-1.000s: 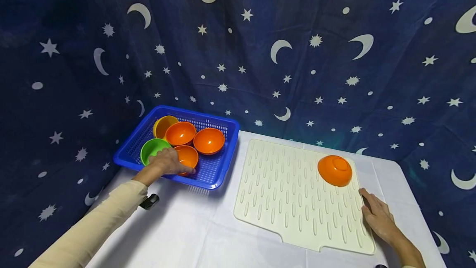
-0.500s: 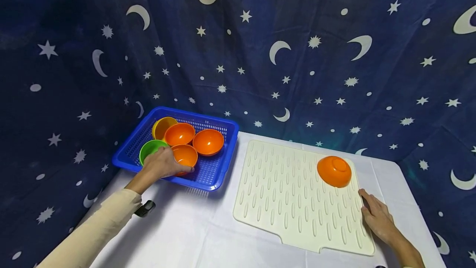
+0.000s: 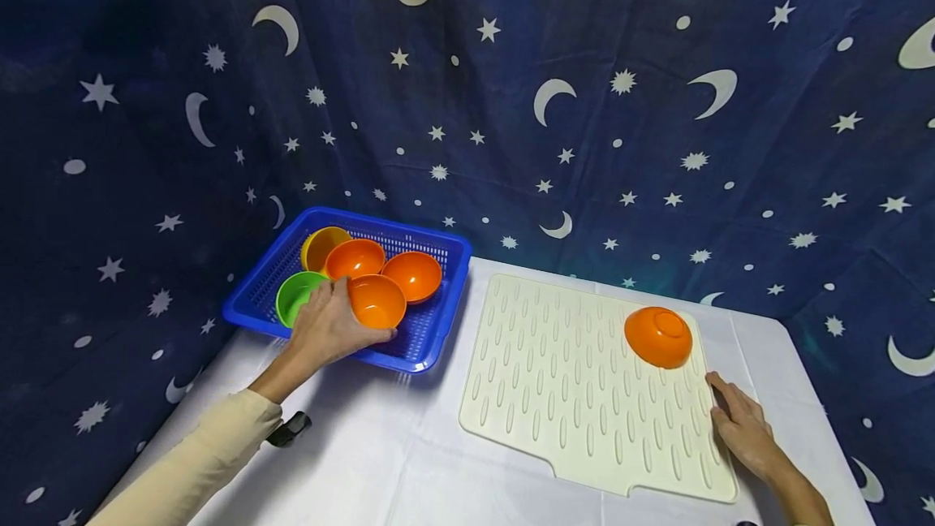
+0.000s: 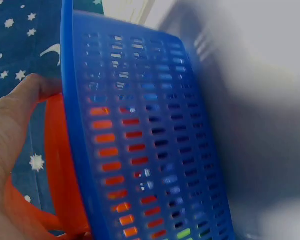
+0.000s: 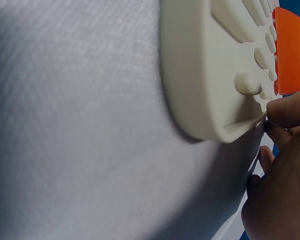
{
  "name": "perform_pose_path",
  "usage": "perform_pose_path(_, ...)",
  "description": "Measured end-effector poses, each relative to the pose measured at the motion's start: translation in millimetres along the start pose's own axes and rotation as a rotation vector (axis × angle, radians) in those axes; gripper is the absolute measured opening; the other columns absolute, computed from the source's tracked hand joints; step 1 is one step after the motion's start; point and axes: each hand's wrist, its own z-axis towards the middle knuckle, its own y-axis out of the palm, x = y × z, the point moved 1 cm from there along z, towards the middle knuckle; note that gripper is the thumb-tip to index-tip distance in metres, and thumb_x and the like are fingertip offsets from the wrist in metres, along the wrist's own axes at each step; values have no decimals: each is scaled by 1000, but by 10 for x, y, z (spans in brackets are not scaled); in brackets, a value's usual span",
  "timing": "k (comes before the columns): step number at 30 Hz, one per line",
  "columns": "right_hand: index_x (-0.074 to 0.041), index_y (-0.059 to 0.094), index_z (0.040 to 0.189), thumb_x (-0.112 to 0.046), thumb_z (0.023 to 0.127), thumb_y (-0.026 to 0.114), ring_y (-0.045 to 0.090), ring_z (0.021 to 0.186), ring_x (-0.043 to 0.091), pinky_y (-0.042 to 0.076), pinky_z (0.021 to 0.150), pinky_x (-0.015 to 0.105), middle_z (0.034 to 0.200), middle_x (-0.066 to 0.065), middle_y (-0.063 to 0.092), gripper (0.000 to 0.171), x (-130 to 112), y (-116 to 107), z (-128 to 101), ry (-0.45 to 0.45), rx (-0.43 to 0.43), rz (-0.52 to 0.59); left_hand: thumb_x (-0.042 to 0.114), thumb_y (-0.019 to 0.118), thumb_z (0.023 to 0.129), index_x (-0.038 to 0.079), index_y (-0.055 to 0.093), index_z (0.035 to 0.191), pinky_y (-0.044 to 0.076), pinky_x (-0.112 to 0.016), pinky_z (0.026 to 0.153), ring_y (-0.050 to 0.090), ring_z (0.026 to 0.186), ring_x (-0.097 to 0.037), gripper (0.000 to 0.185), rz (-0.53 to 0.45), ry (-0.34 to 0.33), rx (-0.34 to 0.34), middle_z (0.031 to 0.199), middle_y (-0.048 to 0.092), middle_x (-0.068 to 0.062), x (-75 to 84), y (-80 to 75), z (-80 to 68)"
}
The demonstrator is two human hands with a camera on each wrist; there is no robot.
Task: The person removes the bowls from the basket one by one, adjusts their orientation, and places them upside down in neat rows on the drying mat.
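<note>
My left hand [image 3: 326, 326] grips an orange bowl [image 3: 378, 303] by its rim, thumb on the near side, above the front part of the blue basket [image 3: 458, 282]. Left of that hand a green bowl [image 3: 292, 295] sits in the basket, partly hidden by the fingers. In the left wrist view the basket's slotted wall [image 4: 135, 55] hides part of the orange bowls. My right hand [image 3: 747, 427] rests at the right edge of a cream ridged drying mat [image 3: 570, 372], its fingers touching the rim. Upside down on the mat's far right corner lies another orange bowl [image 3: 657, 337].
Farther back in the basket stand a yellow bowl [image 3: 318, 248] and two orange bowls, one left [image 3: 355, 259] and one right [image 3: 413, 276]. A white cloth [image 3: 351, 453] covers the table. Behind it hangs a dark blue curtain [image 3: 497, 104] with moons and stars.
My left hand has raised the orange bowl from its place in the basket and shifted it slightly right. The right hand has stayed at the mat's edge.
</note>
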Motion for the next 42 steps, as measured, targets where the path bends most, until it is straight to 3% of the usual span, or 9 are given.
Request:
perform_pose_path(3,7,19,155,-14,108,32,1,142,59,4,100,79,157,38,14,53,-4,8,5,-2,3,-4,65,87,59,-5,49,125,49,-51,73,52,91,-38,103,-23,6,35,102,52,-24,61,2,-26)
perform_pose_path(11,7,21,155,-13,108,32,4,143,59,7,99,80,157,38,15,53,-13,9,4,-1,11,-18,66,88,57,-6,44,142,49,-57,82,50,102,-41,119,-100,19,123,118,52,-26,208,37,-76)
perform_pose_path(20,7,21,155,-14,108,32,4,142,59,8,98,81,156,38,16,52,-6,5,-4,-11,13,-15,68,87,56,-4,45,142,47,-57,83,49,103,-42,119,-105,16,149,119,51,-26,306,44,-111)
perform_pose_path(29,7,24,153,-11,107,34,8,141,60,9,97,81,155,39,19,51,0,15,-24,-53,46,-7,69,86,56,0,48,143,48,-56,81,50,102,-40,117,-127,8,182,117,51,-25,396,39,-69)
perform_pose_path(42,8,25,152,-11,107,35,10,141,60,11,95,81,154,40,21,50,10,29,-18,-62,59,-19,64,86,57,0,45,148,44,-55,88,47,107,-39,119,-173,22,211,124,50,-25,604,66,13)
